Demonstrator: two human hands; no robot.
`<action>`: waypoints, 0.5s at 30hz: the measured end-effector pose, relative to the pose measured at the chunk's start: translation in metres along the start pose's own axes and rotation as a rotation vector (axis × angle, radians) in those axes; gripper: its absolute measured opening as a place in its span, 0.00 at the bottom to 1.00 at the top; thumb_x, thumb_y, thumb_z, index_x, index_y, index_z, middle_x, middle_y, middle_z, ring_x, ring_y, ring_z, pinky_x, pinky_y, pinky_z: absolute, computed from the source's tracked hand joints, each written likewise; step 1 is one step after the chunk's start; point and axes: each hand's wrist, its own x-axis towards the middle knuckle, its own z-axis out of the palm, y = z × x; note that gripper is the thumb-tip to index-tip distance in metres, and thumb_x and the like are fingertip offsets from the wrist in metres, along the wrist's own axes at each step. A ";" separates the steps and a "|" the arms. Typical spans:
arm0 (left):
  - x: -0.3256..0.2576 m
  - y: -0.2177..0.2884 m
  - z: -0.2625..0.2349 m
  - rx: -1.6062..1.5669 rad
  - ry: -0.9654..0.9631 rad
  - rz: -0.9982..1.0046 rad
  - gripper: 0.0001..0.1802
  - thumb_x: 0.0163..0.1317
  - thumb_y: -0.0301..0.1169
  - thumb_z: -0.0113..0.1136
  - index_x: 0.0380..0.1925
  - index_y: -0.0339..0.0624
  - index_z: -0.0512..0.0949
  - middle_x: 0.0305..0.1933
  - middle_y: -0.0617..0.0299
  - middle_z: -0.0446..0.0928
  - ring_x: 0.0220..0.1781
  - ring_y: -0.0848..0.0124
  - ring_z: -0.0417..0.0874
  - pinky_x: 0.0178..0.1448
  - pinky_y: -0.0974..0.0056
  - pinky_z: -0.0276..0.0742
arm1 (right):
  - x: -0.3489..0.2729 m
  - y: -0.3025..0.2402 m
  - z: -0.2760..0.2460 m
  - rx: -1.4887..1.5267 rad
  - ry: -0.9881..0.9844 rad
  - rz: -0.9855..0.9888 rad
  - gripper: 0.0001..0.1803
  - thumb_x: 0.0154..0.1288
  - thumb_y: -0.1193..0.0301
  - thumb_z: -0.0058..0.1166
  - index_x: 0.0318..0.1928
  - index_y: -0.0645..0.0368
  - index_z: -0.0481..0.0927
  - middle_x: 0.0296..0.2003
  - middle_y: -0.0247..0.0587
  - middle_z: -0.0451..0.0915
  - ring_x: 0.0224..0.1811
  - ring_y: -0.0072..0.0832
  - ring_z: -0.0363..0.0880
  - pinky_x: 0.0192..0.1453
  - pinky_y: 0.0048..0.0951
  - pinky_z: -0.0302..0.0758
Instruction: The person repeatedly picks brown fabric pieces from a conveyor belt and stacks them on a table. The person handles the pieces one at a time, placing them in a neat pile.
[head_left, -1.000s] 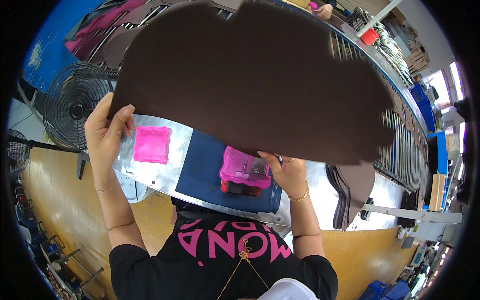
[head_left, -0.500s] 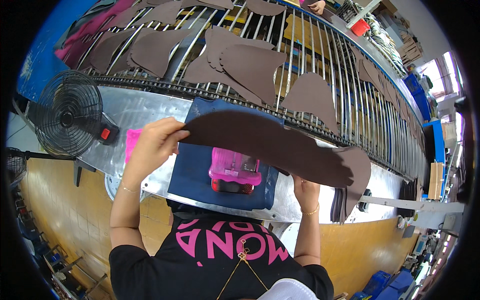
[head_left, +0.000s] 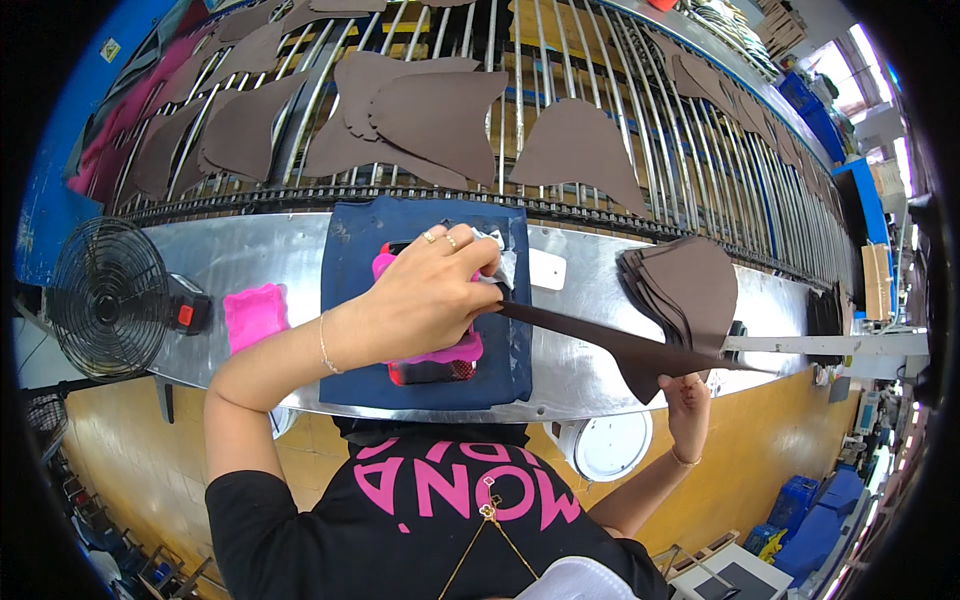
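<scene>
A flat brown sheet piece (head_left: 610,345), like leather, is stretched between my two hands and seen nearly edge-on. My left hand (head_left: 435,285) pinches its left end above the pink box (head_left: 462,352). At its lower right edge, my right hand (head_left: 688,405) grips it near the table's front rim. Just behind the held piece, a stack of similar brown pieces (head_left: 700,285) rests on the metal table. The pink box, with dark and red parts under it, lies on a dark blue mat (head_left: 350,390), partly hidden by my left hand and forearm.
A conveyor of metal bars (head_left: 545,60) runs behind the table (head_left: 300,260), carrying several brown pieces (head_left: 435,115). A black fan (head_left: 108,300) stands at the left, beside a pink pad (head_left: 255,315). A white bar (head_left: 820,345) juts in at the right; a white stool (head_left: 612,445) stands below.
Both hands have moved right with the brown piece, my left hand crossing over the pink box. The piece has turned from broad face to near edge-on. The stack behind it is now more visible.
</scene>
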 end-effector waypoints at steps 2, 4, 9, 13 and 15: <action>0.016 -0.006 0.000 -0.058 0.021 0.017 0.06 0.46 0.25 0.66 0.26 0.43 0.80 0.38 0.60 0.69 0.42 0.60 0.69 0.45 0.58 0.65 | 0.000 -0.007 -0.005 0.223 0.076 -0.086 0.09 0.63 0.76 0.58 0.28 0.65 0.73 0.25 0.28 0.73 0.25 0.14 0.59 0.28 0.17 0.58; 0.038 -0.010 -0.008 -0.033 0.091 0.052 0.05 0.46 0.25 0.65 0.25 0.42 0.79 0.38 0.60 0.69 0.41 0.60 0.69 0.45 0.58 0.66 | 0.010 -0.030 -0.005 0.451 0.276 -0.138 0.07 0.66 0.73 0.57 0.33 0.63 0.74 0.26 0.26 0.74 0.23 0.12 0.61 0.25 0.17 0.60; 0.078 -0.029 -0.029 0.040 0.396 -0.014 0.09 0.54 0.32 0.64 0.34 0.42 0.80 0.49 0.55 0.70 0.51 0.57 0.71 0.54 0.56 0.67 | 0.071 -0.093 -0.009 0.745 0.402 -0.140 0.09 0.67 0.70 0.55 0.42 0.61 0.73 0.27 0.31 0.75 0.14 0.11 0.64 0.15 0.13 0.60; 0.056 -0.046 -0.060 -0.004 0.557 -0.191 0.20 0.57 0.35 0.64 0.50 0.46 0.76 0.55 0.56 0.69 0.56 0.60 0.72 0.59 0.60 0.67 | 0.143 -0.084 0.030 0.980 0.290 -0.178 0.09 0.69 0.73 0.51 0.47 0.58 0.69 0.25 0.29 0.73 0.15 0.16 0.70 0.16 0.15 0.69; 0.029 -0.050 -0.070 -0.033 0.541 -0.311 0.22 0.58 0.33 0.63 0.53 0.46 0.74 0.56 0.58 0.69 0.56 0.64 0.72 0.58 0.62 0.67 | 0.178 -0.084 0.057 1.021 0.268 -0.113 0.13 0.69 0.73 0.51 0.51 0.56 0.67 0.27 0.29 0.73 0.19 0.18 0.73 0.19 0.18 0.73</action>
